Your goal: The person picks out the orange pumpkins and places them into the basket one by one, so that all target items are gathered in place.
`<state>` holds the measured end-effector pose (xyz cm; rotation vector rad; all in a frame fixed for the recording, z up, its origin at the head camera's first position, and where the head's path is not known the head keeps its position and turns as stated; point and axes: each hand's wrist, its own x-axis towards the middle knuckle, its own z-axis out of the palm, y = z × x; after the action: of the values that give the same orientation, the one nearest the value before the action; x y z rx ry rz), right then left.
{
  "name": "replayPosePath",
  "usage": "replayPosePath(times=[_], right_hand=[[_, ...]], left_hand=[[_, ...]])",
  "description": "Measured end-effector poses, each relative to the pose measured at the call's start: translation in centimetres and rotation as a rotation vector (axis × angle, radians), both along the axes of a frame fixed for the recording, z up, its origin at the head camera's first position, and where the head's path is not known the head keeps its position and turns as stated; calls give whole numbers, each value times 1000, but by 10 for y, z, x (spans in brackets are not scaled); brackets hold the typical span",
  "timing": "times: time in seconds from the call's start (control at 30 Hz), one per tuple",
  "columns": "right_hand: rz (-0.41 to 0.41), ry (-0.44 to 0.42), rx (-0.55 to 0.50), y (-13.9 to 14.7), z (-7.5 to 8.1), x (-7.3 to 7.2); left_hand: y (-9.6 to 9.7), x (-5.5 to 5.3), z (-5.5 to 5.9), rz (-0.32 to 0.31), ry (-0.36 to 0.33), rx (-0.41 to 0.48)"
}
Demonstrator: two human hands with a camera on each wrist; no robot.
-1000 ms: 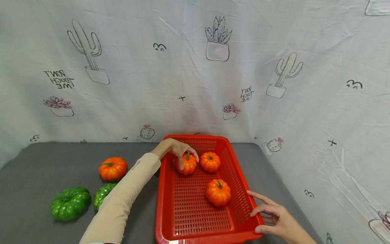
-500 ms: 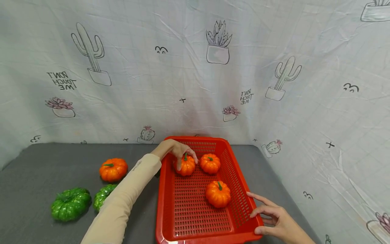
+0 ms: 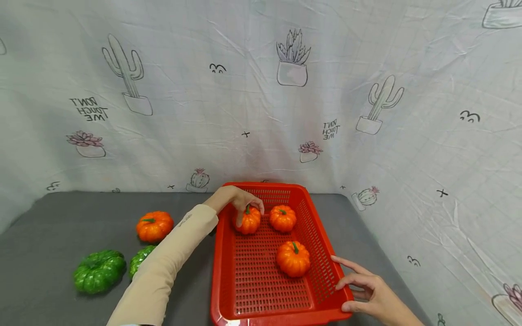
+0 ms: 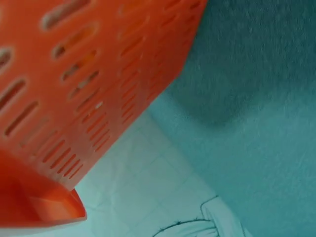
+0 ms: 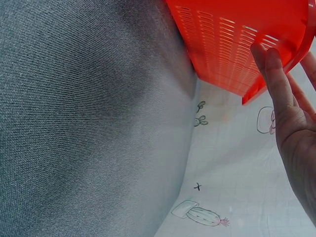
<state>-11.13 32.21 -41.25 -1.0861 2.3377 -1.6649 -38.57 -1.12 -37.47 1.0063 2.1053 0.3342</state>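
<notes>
A red plastic basket (image 3: 269, 285) with slotted walls and base sits on the grey table. Inside it, my left hand (image 3: 241, 199) reaches over the left rim and holds a small orange pumpkin (image 3: 252, 222) from above, fingers and thumb around its sides. Two more orange pumpkins lie in the basket: one at the back (image 3: 282, 218), one nearer the front right (image 3: 293, 259). My right hand (image 3: 369, 290) grips the basket's near right corner, thumb on the rim; in the right wrist view its fingers (image 5: 279, 81) lie against the outer wall. The left wrist view hides the left hand behind the basket wall.
Left of the basket, an orange pumpkin (image 3: 154, 226) and a green pumpkin (image 3: 99, 271) rest on the grey table (image 3: 191, 290). Another green pumpkin (image 3: 140, 259) is partly hidden by the left sleeve (image 3: 171, 267). A white printed cloth (image 3: 253, 99) hangs behind and at the right.
My left hand and the pumpkin it holds have shifted slightly left within the basket. The right hand stays on the basket corner. The head view has moved a little.
</notes>
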Motion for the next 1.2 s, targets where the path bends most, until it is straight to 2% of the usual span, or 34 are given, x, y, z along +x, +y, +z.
replayPosePath(times=[0.17,0.27,0.43,0.53,0.9,1.2], right_hand=[[22,23,-3,1,-5,0],[27,11,-11,1,-6,1],[19,-16,-15,2,-5,2],[13,-27,-14,2,-3,2],[36,-3,-22,1,-3,0],[29,-10,-17,1,-1,0]], left_hand=[[-2,2,-4,15,52,5],[-3,4,-5,16,108,10],[-1,8,-3,29,161,-1],[-1,11,0,41,177,-18],[-4,16,8,18,238,-39],[-9,13,14,50,209,-15]])
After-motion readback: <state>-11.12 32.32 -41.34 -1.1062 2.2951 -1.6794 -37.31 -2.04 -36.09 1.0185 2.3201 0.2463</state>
